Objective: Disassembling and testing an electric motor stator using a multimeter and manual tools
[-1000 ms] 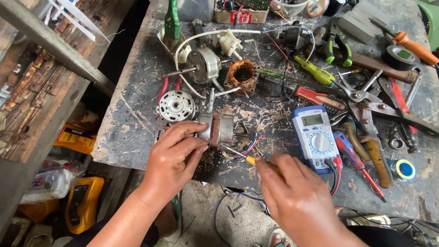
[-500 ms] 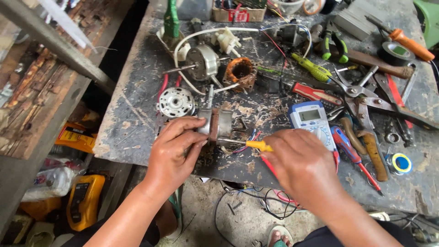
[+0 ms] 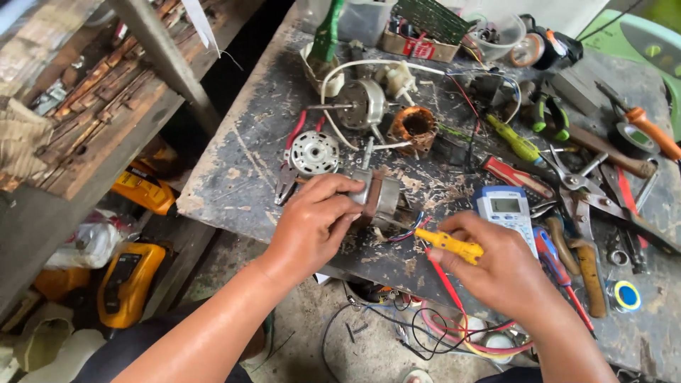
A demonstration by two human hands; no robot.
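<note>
Steadying the small motor stator at the near edge of the scarred workbench with left hand fingers clamped around it, the person pinches a yellow probe in the right hand, testing the stator's coloured wires, which calls for firm tip contact, multimeter just beside.
</note>
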